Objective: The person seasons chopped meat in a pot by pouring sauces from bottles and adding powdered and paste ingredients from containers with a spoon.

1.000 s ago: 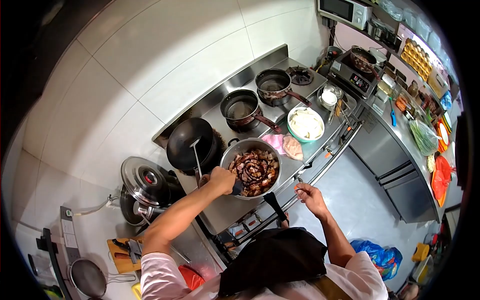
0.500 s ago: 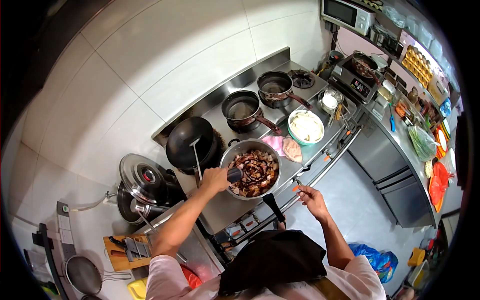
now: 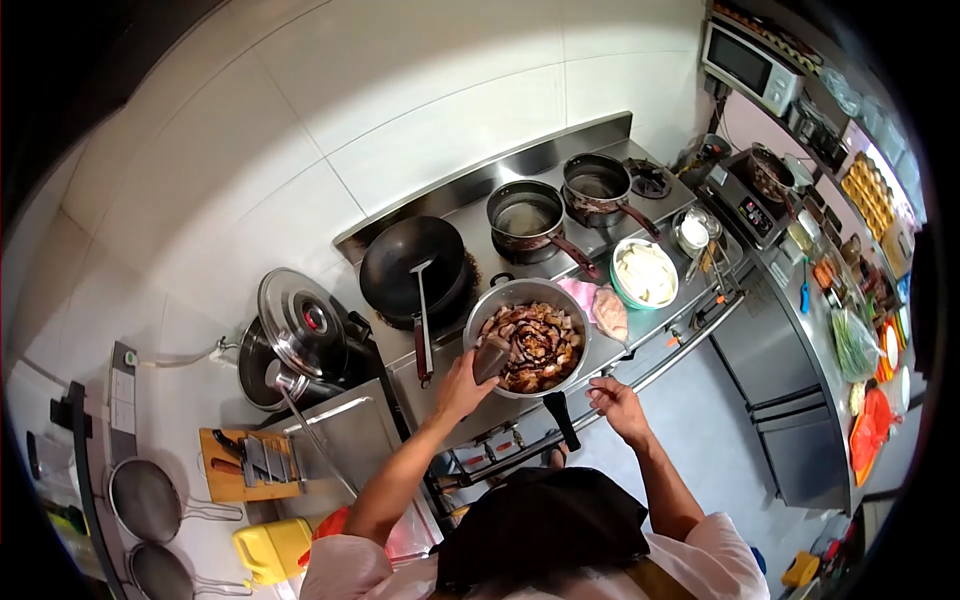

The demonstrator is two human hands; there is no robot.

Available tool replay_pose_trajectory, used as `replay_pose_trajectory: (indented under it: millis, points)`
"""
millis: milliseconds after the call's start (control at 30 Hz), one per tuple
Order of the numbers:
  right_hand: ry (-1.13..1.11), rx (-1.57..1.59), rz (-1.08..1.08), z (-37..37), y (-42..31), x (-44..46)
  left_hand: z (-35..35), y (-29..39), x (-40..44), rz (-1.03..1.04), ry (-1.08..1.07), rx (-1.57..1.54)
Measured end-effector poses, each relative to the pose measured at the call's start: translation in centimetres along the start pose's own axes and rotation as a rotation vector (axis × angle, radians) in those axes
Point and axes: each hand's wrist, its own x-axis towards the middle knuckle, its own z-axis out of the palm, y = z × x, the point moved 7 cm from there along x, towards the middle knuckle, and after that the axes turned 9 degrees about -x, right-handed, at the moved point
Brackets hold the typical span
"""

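My left hand [image 3: 460, 387] is wrapped round a dark bottle [image 3: 491, 358], which is tilted over the left side of a silver pot [image 3: 580, 375]. Chunks of meat [image 3: 545, 345] coated in dark sauce fill the pot. To the right of the pot's black handle [image 3: 562, 420], my right hand [image 3: 617, 405] is closed, its thumb and fingertips together at the stove's front rail; what they hold, if anything, is too small to tell. A black wok [image 3: 413, 270] with a spatula [image 3: 422, 320] resting in it stands left of the pot.
Two saucepans [image 3: 525, 212] sit behind the pot. A bowl of white pieces [image 3: 645, 273] and cloths [image 3: 609, 312] lie to its right. A large lidded pot [image 3: 300, 320], a knife block [image 3: 235, 485] and a yellow jug [image 3: 275, 550] are at the left. The stove's front rail [image 3: 690, 340] runs below.
The view has shifted, and the stove now appears lower and further right. My left hand has turned, and the bottle tilts more visibly over the pot. My right hand stays near the rail.
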Motion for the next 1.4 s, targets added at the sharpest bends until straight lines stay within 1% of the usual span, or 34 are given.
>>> replay_pose_trajectory:
  millis: [33,133,233,333,400,567,667,800,933,967,1067,1100,1200,1233,1333,1367,1400]
  points:
    - [-0.020,-0.014,-0.019,0.3,-0.5,0.2,0.2,-0.3,-0.1,-0.036,-0.037,0.056]
    - [-0.025,-0.048,-0.013,1.0,-1.3,0.4,0.8,-1.3,-0.2,-0.054,-0.142,0.233]
    - [-0.028,-0.059,-0.009,1.3,-1.7,0.2,-0.1,1.7,-0.6,-0.128,-0.294,0.391]
    - [-0.036,-0.020,-0.039,0.9,-0.6,0.1,2.4,0.9,0.7,-0.048,-0.380,0.507]
    - [0.003,-0.002,-0.033,0.3,0.2,-0.2,4.4,1.1,2.0,0.001,-0.439,0.553]
    - [0.052,-0.009,-0.004,-1.5,0.5,-1.8,6.8,4.7,5.2,0.096,-0.501,0.659]
    - [0.079,-0.002,0.041,-2.3,1.2,-2.2,6.4,5.9,7.5,0.117,-0.311,0.644]
    - [0.098,0.018,0.049,-2.7,2.4,-2.2,4.5,6.0,8.8,0.069,-0.317,0.622]
    - [0.103,0.011,0.054,-2.9,2.2,-2.2,3.0,2.8,8.8,-0.023,-0.304,0.682]
    - [0.101,0.003,0.056,-3.0,2.1,-2.1,2.4,2.6,7.9,-0.035,-0.315,0.657]
    - [0.091,-0.010,0.058,-2.9,2.0,-1.8,0.7,2.6,4.7,-0.013,-0.204,0.512]
    - [0.085,-0.009,0.059,-2.8,2.2,-1.6,1.1,1.0,4.0,-0.004,-0.181,0.438]
    - [0.081,-0.019,0.032,-2.1,1.9,-1.0,1.3,0.0,1.4,0.015,0.019,0.207]
    - [0.079,-0.028,0.018,-1.9,1.8,-0.7,1.6,-0.6,0.8,-0.025,0.037,0.106]
    - [0.003,0.001,-0.030,-0.3,1.5,0.4,1.0,-0.4,-1.2,0.056,0.239,-0.114]
    - [-0.008,-0.055,-0.025,0.1,1.0,0.6,1.0,-1.0,-1.8,-0.035,0.225,-0.215]
    - [-0.023,-0.066,-0.029,0.5,1.0,1.0,0.6,-1.0,-2.7,-0.041,0.254,-0.269]
